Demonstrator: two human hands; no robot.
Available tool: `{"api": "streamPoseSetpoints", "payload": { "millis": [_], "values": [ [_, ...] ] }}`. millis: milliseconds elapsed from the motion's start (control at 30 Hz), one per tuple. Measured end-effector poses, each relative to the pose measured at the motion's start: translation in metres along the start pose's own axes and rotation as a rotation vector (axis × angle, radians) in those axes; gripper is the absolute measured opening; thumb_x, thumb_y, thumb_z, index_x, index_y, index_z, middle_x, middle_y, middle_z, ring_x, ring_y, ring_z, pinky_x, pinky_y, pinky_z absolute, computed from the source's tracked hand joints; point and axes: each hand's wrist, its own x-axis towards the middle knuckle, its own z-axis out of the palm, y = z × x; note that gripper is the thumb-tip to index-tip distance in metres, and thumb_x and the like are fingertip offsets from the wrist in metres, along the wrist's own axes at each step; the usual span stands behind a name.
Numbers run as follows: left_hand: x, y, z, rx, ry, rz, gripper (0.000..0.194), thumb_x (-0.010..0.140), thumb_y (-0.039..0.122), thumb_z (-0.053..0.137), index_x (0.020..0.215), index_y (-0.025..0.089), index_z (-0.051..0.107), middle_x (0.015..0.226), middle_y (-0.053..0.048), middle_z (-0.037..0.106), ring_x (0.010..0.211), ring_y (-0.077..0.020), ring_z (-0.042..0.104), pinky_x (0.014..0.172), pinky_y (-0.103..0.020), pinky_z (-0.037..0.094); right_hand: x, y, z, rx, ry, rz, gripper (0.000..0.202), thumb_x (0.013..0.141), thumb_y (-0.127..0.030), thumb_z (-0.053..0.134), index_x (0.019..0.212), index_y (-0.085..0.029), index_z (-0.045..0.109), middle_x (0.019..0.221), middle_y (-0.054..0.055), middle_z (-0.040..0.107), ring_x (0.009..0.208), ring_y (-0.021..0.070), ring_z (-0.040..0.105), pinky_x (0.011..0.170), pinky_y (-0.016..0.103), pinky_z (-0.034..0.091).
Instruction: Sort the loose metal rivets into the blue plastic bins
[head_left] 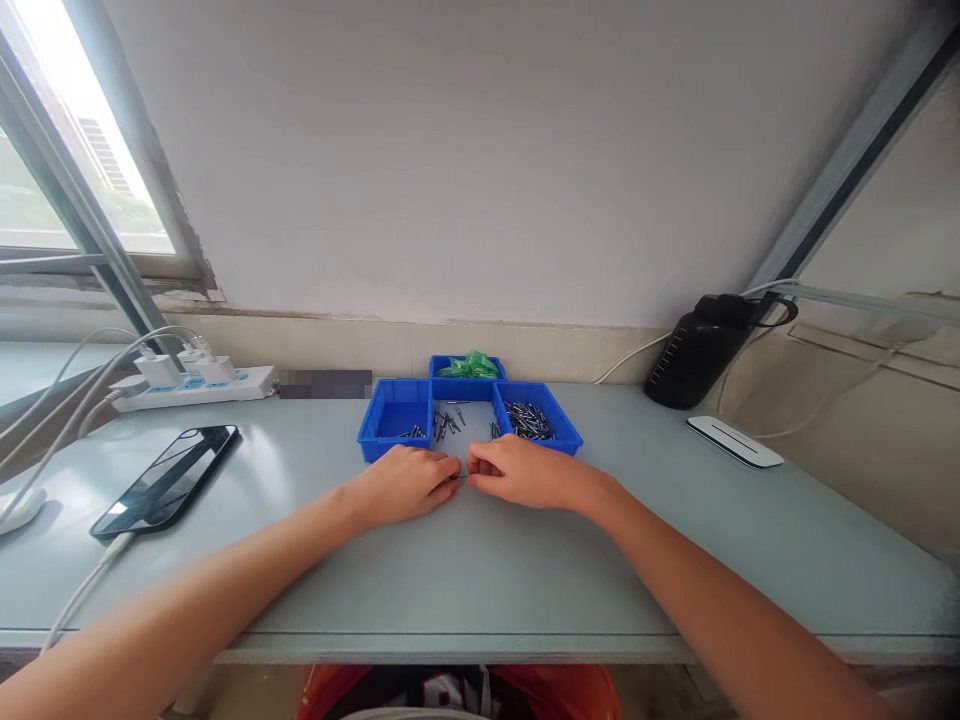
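My left hand (405, 484) and my right hand (529, 472) meet over the table, fingertips nearly touching. Between them shows a small thin metal pin (462, 477), pinched from both sides; its ends are hidden by my fingers. Just behind my left hand stands a blue bin (401, 408) with a few metal pins (414, 432) in its front corner. Beyond my right hand, another blue bin (568, 437) holds a heap of similar pins (529, 420). Several loose pins (448, 421) lie on the tabletop between these two bins.
A third blue bin (434, 370) with green plastic packets (472, 366) sits at the back. On the left are a phone (169, 480) and a power strip (247, 384) with cables. A black bottle (694, 350) and a flat white object (733, 441) are on the right.
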Motion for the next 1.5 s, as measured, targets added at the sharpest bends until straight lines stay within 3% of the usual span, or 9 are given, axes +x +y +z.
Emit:
{"api": "streamPoseSetpoints", "payload": {
  "millis": [200, 567, 800, 1000, 1200, 1500],
  "values": [
    [0.000, 0.003, -0.005, -0.024, 0.010, 0.007, 0.016, 0.092, 0.026, 0.042, 0.088, 0.019, 0.056, 0.079, 0.000, 0.064, 0.066, -0.0133, 0.060, 0.053, -0.024, 0.035, 0.003, 0.007, 0.004, -0.072, -0.085, 0.030, 0.015, 0.086, -0.030, 0.044, 0.085, -0.021, 0.056, 0.085, 0.004, 0.064, 0.074, 0.0155, 0.058, 0.059, 0.024, 0.038],
    [0.000, 0.003, -0.004, -0.141, 0.121, 0.101, 0.019, 0.093, 0.024, 0.040, 0.098, 0.019, 0.057, 0.088, -0.002, 0.062, 0.076, -0.0120, 0.059, 0.067, -0.022, 0.043, 0.007, 0.001, 0.009, -0.024, -0.045, -0.058, 0.021, 0.090, -0.031, 0.042, 0.087, -0.019, 0.059, 0.082, 0.005, 0.064, 0.067, 0.0149, 0.056, 0.057, 0.025, 0.038],
    [0.000, 0.006, -0.006, -0.049, 0.014, -0.035, 0.010, 0.086, 0.021, 0.045, 0.089, 0.019, 0.055, 0.073, 0.001, 0.062, 0.064, -0.0137, 0.059, 0.056, -0.023, 0.039, 0.002, 0.002, 0.001, -0.014, -0.046, -0.028, 0.016, 0.087, -0.027, 0.045, 0.083, -0.020, 0.059, 0.082, 0.003, 0.065, 0.068, 0.0142, 0.055, 0.056, 0.025, 0.037],
    [0.000, 0.002, -0.003, -0.062, 0.042, 0.053, 0.025, 0.097, 0.031, 0.037, 0.092, 0.019, 0.059, 0.084, -0.001, 0.066, 0.076, -0.0146, 0.063, 0.065, -0.024, 0.043, 0.001, 0.002, 0.000, 0.000, -0.016, -0.052, 0.023, 0.091, -0.032, 0.039, 0.084, -0.021, 0.059, 0.082, 0.003, 0.065, 0.074, 0.0151, 0.055, 0.058, 0.025, 0.036],
    [0.000, 0.000, -0.003, -0.065, 0.069, 0.085, 0.029, 0.098, 0.033, 0.037, 0.095, 0.018, 0.062, 0.087, -0.002, 0.066, 0.078, -0.0142, 0.062, 0.067, -0.024, 0.043, 0.006, 0.004, 0.005, -0.041, -0.015, -0.095, 0.024, 0.092, -0.028, 0.038, 0.085, -0.019, 0.059, 0.083, 0.004, 0.065, 0.073, 0.0147, 0.055, 0.059, 0.025, 0.035],
    [0.001, 0.001, -0.003, -0.007, -0.032, -0.009, 0.027, 0.095, 0.034, 0.039, 0.090, 0.019, 0.061, 0.079, -0.002, 0.065, 0.070, -0.0150, 0.062, 0.056, -0.023, 0.037, 0.001, 0.004, -0.002, -0.029, -0.017, -0.003, 0.020, 0.090, -0.031, 0.040, 0.086, -0.021, 0.057, 0.080, 0.002, 0.062, 0.072, 0.0144, 0.054, 0.056, 0.024, 0.034]
  ]
}}
